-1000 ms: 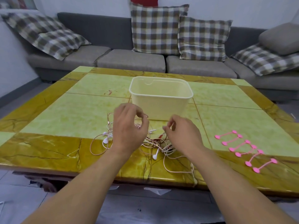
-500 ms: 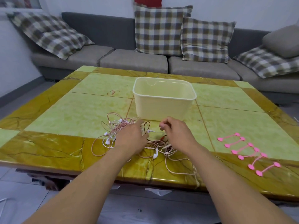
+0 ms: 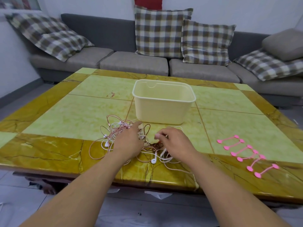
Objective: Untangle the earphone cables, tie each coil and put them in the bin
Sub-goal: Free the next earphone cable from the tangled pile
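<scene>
A tangle of pink, white and dark red earphone cables (image 3: pixel 113 131) lies on the table in front of the cream plastic bin (image 3: pixel 164 112). My left hand (image 3: pixel 129 141) rests on the middle of the tangle with its fingers stretched forward over the cables. To its right, my right hand (image 3: pixel 175 141) hovers low with curled fingers, thumb and fingertips pinching a cable at the dark red part of the tangle. A white earbud (image 3: pixel 153 160) lies between my wrists. The bin holds nothing that I can see.
Several pink cable ties (image 3: pixel 241 152) lie in a row on the right of the yellow-green marble table (image 3: pixel 73 115). One cable loop trails to the table's near edge (image 3: pixel 188 172). A grey sofa (image 3: pixel 134 63) with checked cushions stands behind the table.
Both hands have come down from a raised position onto the tangle. The left hand moved from a pinch in the air to lying on the cables.
</scene>
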